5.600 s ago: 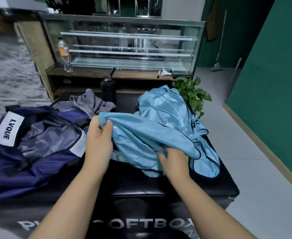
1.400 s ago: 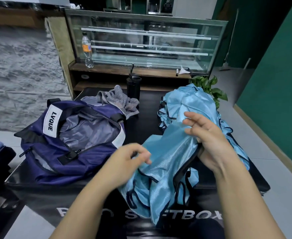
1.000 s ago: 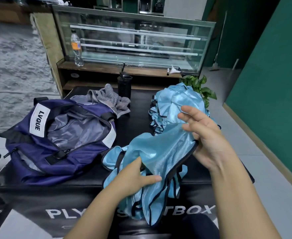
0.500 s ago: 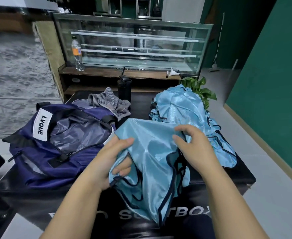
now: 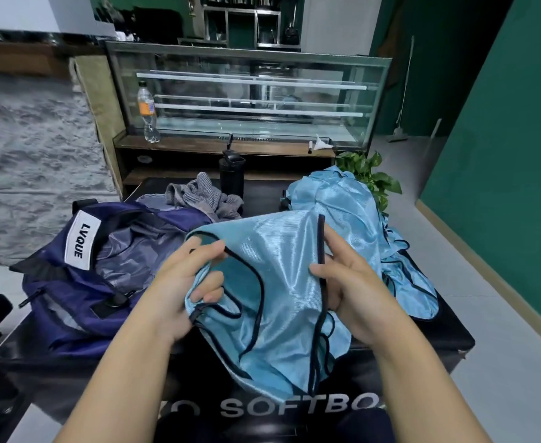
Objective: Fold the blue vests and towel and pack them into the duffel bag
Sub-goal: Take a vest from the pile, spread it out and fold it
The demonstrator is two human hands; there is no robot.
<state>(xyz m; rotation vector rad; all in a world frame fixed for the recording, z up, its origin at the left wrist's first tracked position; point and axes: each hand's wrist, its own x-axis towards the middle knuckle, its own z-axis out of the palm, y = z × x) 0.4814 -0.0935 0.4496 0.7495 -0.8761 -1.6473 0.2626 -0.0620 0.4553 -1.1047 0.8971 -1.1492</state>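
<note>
Shiny blue vest [image 5: 282,282], seemingly dark-edged

A white label [image 5: 82,243] sewn on the near-left end of the navy duffel bag [image 5: 71,302] carries the word "LVQUE" in black capitals, running lengthwise along the label. On the near front face of the black case [image 5: 422,362] that serves as the tabletop, large white capitals read "SOFTBO", with part of an "O" just left of them; the ends of the wording are hidden by the person's arms. The orange label on the far plastic bottle [image 5: 148,113] is too small to read.
</note>
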